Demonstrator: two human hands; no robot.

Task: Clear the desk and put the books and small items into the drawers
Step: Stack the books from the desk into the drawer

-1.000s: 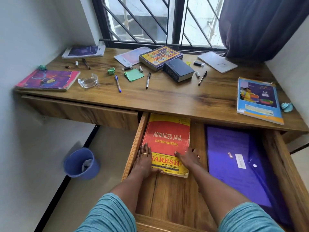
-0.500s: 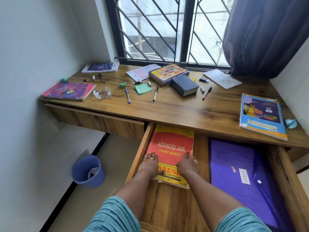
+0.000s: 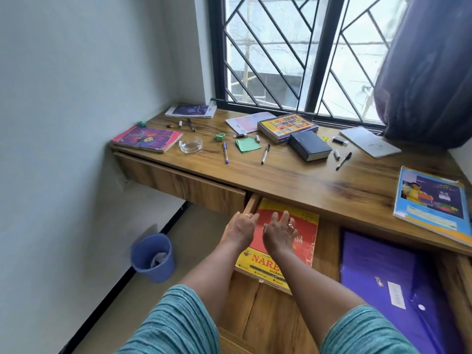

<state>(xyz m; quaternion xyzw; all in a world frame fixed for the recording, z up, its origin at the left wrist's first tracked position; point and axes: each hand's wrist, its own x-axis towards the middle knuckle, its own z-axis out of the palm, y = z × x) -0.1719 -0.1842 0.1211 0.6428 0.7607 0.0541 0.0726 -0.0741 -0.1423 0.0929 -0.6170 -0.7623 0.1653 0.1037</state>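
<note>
A red and yellow Java book lies flat in the open right drawer, next to a purple folder. My left hand and my right hand hover over the book's far half, fingers spread, holding nothing. On the desk lie a pink book, a purple notebook, a yellow book, a black book, a blue book, a grey notebook, green notes and several pens.
The left drawer is closed. A glass ashtray stands near the pink book. A blue bin sits on the floor at the left wall. A dark curtain hangs at the right of the barred window.
Both hands have let go of the Java book's near end and moved forward over it, fingers now spread. The camera has tilted up and turned left.
</note>
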